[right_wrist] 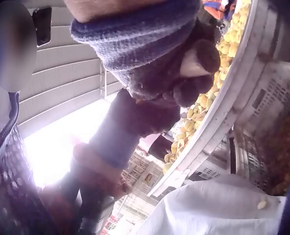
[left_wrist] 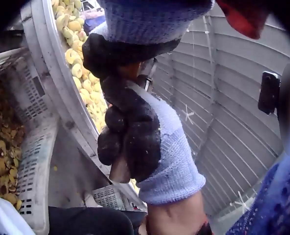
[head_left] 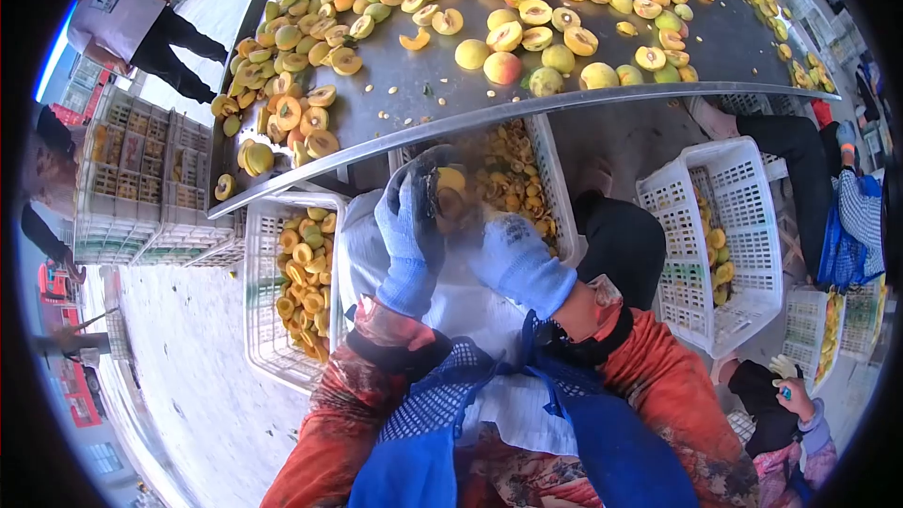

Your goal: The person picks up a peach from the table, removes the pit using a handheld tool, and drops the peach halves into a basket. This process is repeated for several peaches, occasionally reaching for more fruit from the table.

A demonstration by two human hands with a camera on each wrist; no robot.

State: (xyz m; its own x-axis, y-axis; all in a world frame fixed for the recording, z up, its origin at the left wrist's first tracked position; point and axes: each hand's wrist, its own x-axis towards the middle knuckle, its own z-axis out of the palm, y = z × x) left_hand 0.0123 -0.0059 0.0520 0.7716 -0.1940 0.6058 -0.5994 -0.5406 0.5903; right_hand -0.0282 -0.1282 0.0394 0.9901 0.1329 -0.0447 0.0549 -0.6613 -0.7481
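Observation:
In the head view, the left hand (head_left: 409,230), in a blue glove with dark coating, grips a yellow-orange fruit (head_left: 451,179) above the lap. Close against it is the right hand (head_left: 520,261), its fingertips blurred. The left wrist view has the left hand (left_wrist: 135,29) at the top, with an orange bit of fruit (left_wrist: 130,71) between the hands. Below it the right hand (left_wrist: 145,139) curls round a pale brown object (left_wrist: 119,170), possibly a handle. This object (right_wrist: 193,63) also protrudes from the right hand (right_wrist: 154,66) in the right wrist view.
A metal table (head_left: 423,124) carries many halved and whole fruits. Fruit fills parts of a white crate (head_left: 259,320) at left, a crate (head_left: 550,165) below the table edge and another (head_left: 752,226) at right. Stacked crates (head_left: 122,183) and several people stand around.

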